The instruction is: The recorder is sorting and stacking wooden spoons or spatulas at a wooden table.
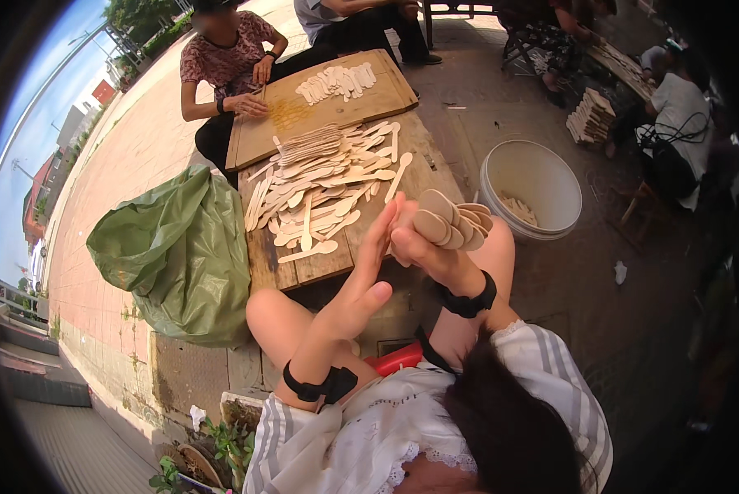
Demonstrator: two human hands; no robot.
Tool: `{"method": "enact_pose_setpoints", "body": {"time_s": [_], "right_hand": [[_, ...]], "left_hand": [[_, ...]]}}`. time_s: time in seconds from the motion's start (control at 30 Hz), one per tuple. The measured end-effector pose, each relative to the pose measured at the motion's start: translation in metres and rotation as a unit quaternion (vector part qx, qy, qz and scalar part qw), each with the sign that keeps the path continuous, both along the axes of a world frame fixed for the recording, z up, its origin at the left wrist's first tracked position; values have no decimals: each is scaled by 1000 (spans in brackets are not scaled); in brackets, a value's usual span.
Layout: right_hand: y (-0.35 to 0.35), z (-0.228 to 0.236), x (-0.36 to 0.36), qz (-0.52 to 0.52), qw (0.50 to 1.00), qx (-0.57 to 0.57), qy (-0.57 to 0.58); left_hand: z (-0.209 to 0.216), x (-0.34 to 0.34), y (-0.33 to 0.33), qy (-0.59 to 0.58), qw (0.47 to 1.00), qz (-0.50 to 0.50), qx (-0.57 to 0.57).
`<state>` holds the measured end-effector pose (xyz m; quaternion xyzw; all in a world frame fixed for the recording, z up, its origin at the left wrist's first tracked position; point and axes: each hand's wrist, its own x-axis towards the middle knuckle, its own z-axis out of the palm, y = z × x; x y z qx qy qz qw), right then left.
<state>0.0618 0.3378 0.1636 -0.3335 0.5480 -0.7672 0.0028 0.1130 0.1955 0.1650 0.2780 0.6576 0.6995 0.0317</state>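
A bundle of flat wooden spoons [452,221] is gripped in my right hand [419,243], their rounded bowls fanned out to the right above my knee. Flat and upright, with its fingers stretched out, my left hand [368,262] meets the right hand's fingers at the bundle's left end; whether it touches the spoon handles is hidden. In front of both hands, a loose pile of wooden spoons [324,185] covers much of the wooden table [435,152]. One single spoon [399,177] lies at the pile's right edge, close to my fingertips.
A white bucket [486,185] with some spoons inside stands right of the table. On the left sags a green plastic bag [176,255]. Across the table, a person [233,49] reaches onto a raised board [398,86] with spread spoons. Stacked wooden pieces [592,117] and other people are farther right.
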Motion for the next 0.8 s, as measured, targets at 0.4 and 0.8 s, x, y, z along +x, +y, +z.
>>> {"method": "enact_pose_setpoints", "body": {"time_s": [0.4, 0.8], "right_hand": [[-74, -146, -76, -193, 942, 151, 229], [-83, -161, -100, -223, 964, 133, -52]], "left_hand": [[-86, -74, -37, 154, 956, 198, -152], [-108, -86, -33, 64, 961, 262, -54]]}}
